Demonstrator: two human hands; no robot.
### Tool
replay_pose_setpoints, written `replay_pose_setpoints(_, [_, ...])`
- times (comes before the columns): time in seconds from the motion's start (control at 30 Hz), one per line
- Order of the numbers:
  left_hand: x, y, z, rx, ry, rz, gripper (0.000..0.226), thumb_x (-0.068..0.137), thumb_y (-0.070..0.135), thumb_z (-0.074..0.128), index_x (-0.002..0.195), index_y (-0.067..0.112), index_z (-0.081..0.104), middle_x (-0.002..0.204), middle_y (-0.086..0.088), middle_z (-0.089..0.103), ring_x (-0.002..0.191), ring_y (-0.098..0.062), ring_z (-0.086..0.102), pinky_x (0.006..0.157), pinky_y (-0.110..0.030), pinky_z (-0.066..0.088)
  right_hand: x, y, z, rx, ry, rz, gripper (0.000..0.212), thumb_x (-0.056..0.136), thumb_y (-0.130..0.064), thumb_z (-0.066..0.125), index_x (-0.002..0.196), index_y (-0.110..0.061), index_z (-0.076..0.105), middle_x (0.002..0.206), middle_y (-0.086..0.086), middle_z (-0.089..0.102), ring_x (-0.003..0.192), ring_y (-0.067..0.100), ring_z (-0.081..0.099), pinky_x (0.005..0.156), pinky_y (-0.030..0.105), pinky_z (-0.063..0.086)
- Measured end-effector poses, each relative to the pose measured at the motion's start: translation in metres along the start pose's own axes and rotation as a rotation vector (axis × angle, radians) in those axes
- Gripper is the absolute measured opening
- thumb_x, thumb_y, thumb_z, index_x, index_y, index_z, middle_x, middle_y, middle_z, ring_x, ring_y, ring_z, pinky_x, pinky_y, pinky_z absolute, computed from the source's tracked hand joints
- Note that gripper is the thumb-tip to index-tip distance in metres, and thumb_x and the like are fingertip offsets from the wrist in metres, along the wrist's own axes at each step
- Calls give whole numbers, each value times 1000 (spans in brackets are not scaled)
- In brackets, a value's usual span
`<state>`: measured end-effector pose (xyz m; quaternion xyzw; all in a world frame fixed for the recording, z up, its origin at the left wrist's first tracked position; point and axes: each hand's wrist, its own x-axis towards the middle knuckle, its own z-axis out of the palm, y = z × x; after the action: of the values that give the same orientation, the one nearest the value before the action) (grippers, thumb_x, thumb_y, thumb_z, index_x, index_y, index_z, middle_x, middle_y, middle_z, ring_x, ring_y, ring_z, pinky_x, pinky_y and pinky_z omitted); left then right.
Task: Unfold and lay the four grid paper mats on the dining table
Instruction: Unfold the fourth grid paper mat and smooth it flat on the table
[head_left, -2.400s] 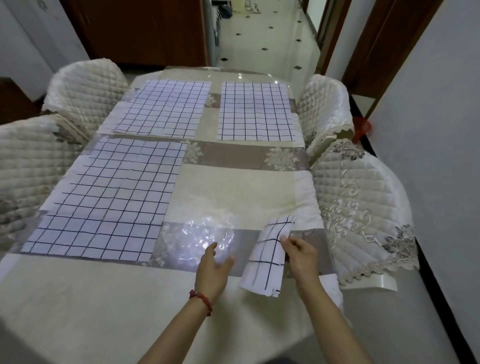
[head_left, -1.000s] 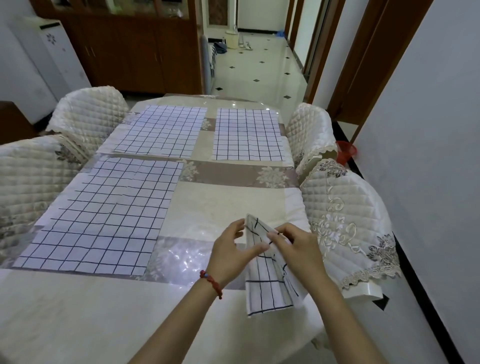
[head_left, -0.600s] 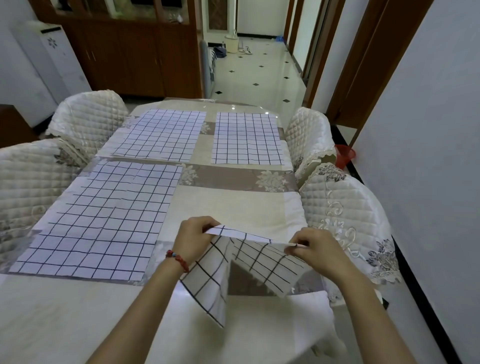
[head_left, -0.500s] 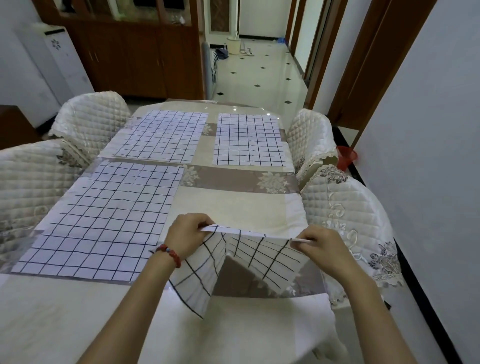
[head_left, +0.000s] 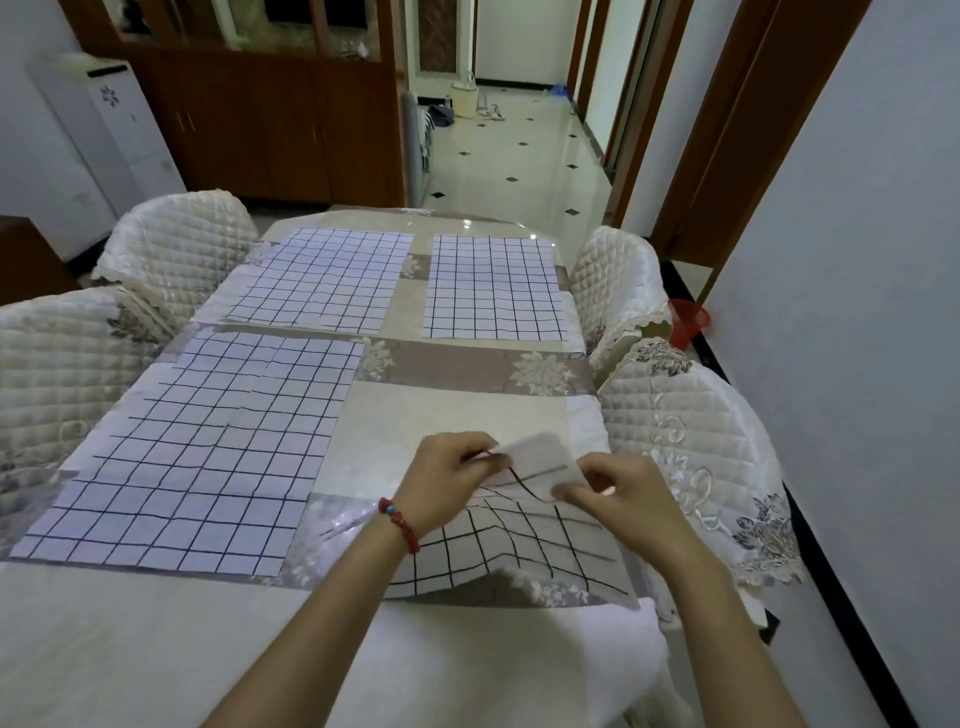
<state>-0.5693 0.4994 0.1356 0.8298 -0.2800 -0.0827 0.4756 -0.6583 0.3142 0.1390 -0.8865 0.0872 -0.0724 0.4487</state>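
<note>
Head view, looking down the dining table (head_left: 457, 410): we count three grid paper mats already opened out and lying flat, the near-left mat (head_left: 208, 447) beside the left chairs, the far-left mat (head_left: 322, 280) and the far-right mat (head_left: 493, 286) at the far end of the table. That leaves the near-right place, and the fourth mat (head_left: 519, 545) is there now, only partly opened: its lower portion is draped over the tablecloth near the table's right edge, and its upper portion is bunched and blurred between our hands. Our left hand (head_left: 447, 483), with a red bead bracelet at the wrist, pinches the upper left of the folded part; our right hand (head_left: 618, 493) has its fingers curled onto the upper right of the same part. Both hands sit close together, just above the cloth. We judge the job about three quarters done: what is left is to open the last fold, spread the sheet flat and square it with the far-right mat. Quilted chairs (head_left: 691, 447) stand just beside this corner
</note>
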Motion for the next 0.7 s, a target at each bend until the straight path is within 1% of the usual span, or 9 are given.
replay_pose_setpoints(0.07, [2, -4, -13, -123, 92, -93, 32, 83, 11, 63, 54, 23, 56, 46, 10, 46, 51, -4, 40, 52, -19, 29, -7, 15, -10, 66, -8, 103, 10, 71, -18, 75, 63, -18, 70, 55, -9, 62, 54, -1, 51, 56, 12, 39])
replay_pose_setpoints(0.1, [3, -6, -20, -191, 143, -125, 25, 83, 10, 62, 58, 13, 61, 52, 6, 46, 56, -11, 41, 54, -23, 29, -11, 22, -13, 100, -18, 149, 10, 72, -16, 75, 64, -16, 70, 56, -8, 62, 56, 2, 53, 58, 16, 41])
replay_pose_setpoints(0.13, [4, -9, -25, -249, 195, -150, 23, 84, 10, 62, 63, 0, 62, 58, -6, 45, 60, -18, 40, 55, -26, 30, -13, 28, -15, 144, -17, 183, 10, 74, -15, 73, 66, -10, 70, 59, -1, 60, 59, 8, 53, 60, 22, 40])
replay_pose_setpoints(0.2, [6, -14, -31, -344, 266, -184, 27, 84, 11, 62, 71, -13, 58, 64, -12, 44, 63, -20, 41, 59, -29, 33, -16, 37, -13, 261, 31, 225, 17, 77, -11, 70, 71, 5, 67, 63, 10, 52, 65, 16, 48, 64, 30, 35])
replay_pose_setpoints(0.37, [6, -24, -31, -389, 397, -286, 19, 85, 15, 61, 72, 1, 62, 63, -7, 51, 62, -18, 47, 61, -29, 41, -9, 33, 0, 424, 112, 197, 24, 80, -4, 66, 69, 16, 58, 65, 12, 50, 62, 16, 49, 62, 26, 41])
replay_pose_setpoints(0.43, [7, -26, -29, -319, 487, -322, 7, 85, 17, 62, 88, 12, 64, 81, -2, 62, 79, -18, 57, 76, -34, 49, -5, 24, 1, 470, 146, 180, 20, 80, -2, 64, 63, 8, 62, 57, 8, 56, 57, 14, 53, 57, 18, 44])
replay_pose_setpoints(0.53, [5, -23, -25, -110, 599, -344, 46, 81, 20, 67, 122, 13, 49, 112, 5, 46, 103, -11, 46, 88, -30, 42, 1, 10, 1, 503, 170, 138, 24, 81, -2, 63, 58, -8, 64, 46, -5, 59, 47, 4, 52, 52, 12, 45])
replay_pose_setpoints(0.63, [-5, -6, -13, 17, 675, -201, 36, 77, 14, 70, 110, 13, 55, 103, 2, 48, 91, -12, 49, 76, -26, 41, 7, -5, -1, 477, 186, 80, 22, 80, -7, 66, 58, -10, 63, 44, -5, 58, 46, 5, 50, 52, 13, 44])
replay_pose_setpoints(0.7, [-13, 5, 0, -15, 554, -85, 18, 77, 17, 70, 89, 26, 59, 86, 6, 58, 78, -8, 56, 69, -23, 46, 10, -15, 0, 451, 166, 40, 22, 78, -10, 68, 57, -11, 62, 44, -6, 57, 48, 6, 49, 52, 14, 41])
